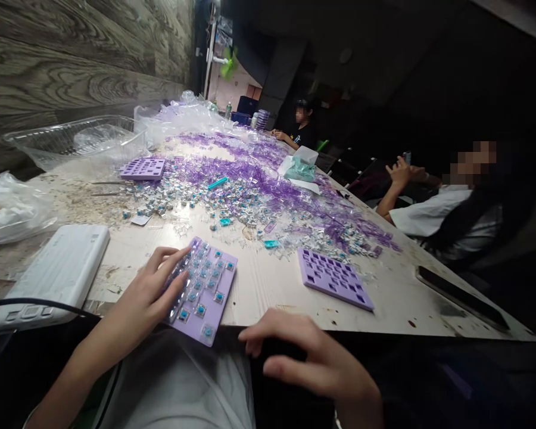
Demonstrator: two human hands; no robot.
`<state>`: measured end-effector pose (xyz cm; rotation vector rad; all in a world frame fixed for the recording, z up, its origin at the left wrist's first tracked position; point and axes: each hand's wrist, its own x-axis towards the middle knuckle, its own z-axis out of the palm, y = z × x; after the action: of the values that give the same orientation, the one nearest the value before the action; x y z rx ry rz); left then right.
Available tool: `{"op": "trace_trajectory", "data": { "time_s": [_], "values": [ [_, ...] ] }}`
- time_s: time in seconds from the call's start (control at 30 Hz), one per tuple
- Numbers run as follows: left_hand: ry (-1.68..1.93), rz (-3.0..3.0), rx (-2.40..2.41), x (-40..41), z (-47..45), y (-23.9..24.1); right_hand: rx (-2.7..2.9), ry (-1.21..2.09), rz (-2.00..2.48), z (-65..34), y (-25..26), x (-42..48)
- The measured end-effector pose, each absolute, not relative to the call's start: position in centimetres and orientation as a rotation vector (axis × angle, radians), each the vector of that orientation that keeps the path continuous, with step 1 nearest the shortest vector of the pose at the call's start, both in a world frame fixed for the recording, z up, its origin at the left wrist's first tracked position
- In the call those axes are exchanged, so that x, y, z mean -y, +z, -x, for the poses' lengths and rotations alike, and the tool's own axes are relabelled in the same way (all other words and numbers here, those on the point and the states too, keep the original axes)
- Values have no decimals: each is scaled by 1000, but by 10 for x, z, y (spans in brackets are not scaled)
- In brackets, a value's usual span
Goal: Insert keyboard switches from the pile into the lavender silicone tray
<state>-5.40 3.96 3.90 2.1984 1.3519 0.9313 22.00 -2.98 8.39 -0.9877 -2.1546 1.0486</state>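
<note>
A light-purple keyboard plate [221,298] lies at the table's front edge, its near end jutting past it. Rows of clear switches with blue centres sit in it; a shiny transparent covering or set of clear pieces shows along its left part. My left hand [154,286] grips this plate by its left side, thumb and index finger on its top. My right hand [312,351] hovers just off the table's edge, right of the plate, with thumb and fingers apart and nothing visible between them. Loose blue-centred switches [245,205] are heaped beyond the plate.
Another purple plate [335,280] with square holes lies right; a third [143,169] lies back left near metal tweezers [111,193]. A white power bank [53,274] with a black cable, a phone [462,298], a clear tray [80,140] and purple clippings surround them. Two people sit along the right.
</note>
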Motion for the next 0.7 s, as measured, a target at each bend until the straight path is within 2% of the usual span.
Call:
{"op": "trace_trajectory", "data": {
  "time_s": [0.2,0.3,0.43,0.57,0.7],
  "values": [
    [1100,-2396,-1305,-21,43,44,2091,200,1378,-231,123,-73],
    [1169,-2576,-1122,2,34,44,2194,193,1499,-217,119,-144],
    [986,-3007,-826,23,30,33,2269,105,1675,-195,89,-205],
    [942,-3125,-831,25,34,19,2247,17,1733,-192,68,-218],
    [953,-3048,-778,23,41,15,2183,-38,1678,-208,68,-205]
  ]
}}
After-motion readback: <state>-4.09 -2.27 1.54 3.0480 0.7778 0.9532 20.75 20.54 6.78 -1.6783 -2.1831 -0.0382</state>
